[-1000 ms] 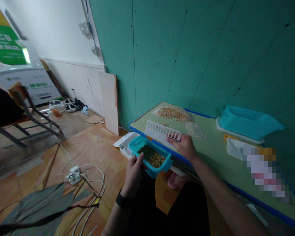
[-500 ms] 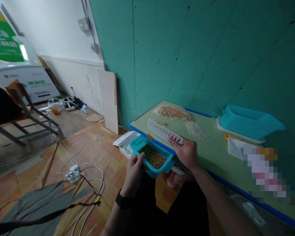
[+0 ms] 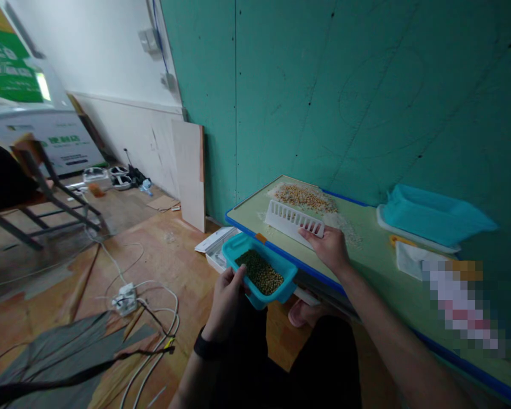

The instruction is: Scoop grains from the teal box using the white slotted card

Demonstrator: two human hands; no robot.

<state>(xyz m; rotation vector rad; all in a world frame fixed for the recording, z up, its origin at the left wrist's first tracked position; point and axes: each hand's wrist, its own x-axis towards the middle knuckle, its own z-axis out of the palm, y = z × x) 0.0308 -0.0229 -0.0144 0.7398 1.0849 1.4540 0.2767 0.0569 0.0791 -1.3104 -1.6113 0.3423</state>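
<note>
My left hand (image 3: pixel 229 287) grips the near side of a small turquoise plastic basin (image 3: pixel 287 267), thumb over the rim. Inside lie dark green beans (image 3: pixel 252 262) and pale yellow soybeans (image 3: pixel 269 280), side by side. The basin is held at the table's front edge, above my lap. My right hand (image 3: pixel 329 245) pinches the right end of a white slotted plastic strip (image 3: pixel 292 220), which stands on its long edge over the tabletop. Behind the strip spreads a pile of yellow kernels mixed with white rice (image 3: pixel 303 196); a patch of rice (image 3: pixel 344 227) lies to its right.
The green table (image 3: pixel 378 289) has a blue edge and stands against a green wall. A larger turquoise basin (image 3: pixel 434 215) sits at its right, near a white bag (image 3: pixel 409 260). Cables and a power strip (image 3: pixel 126 299) lie on the floor; an open white box (image 3: pixel 217 258) is below the table's left corner.
My right hand has moved the white strip away from above the basin, back over the tabletop, and its slotted face shows more. The basin in my left hand has shifted slightly left.
</note>
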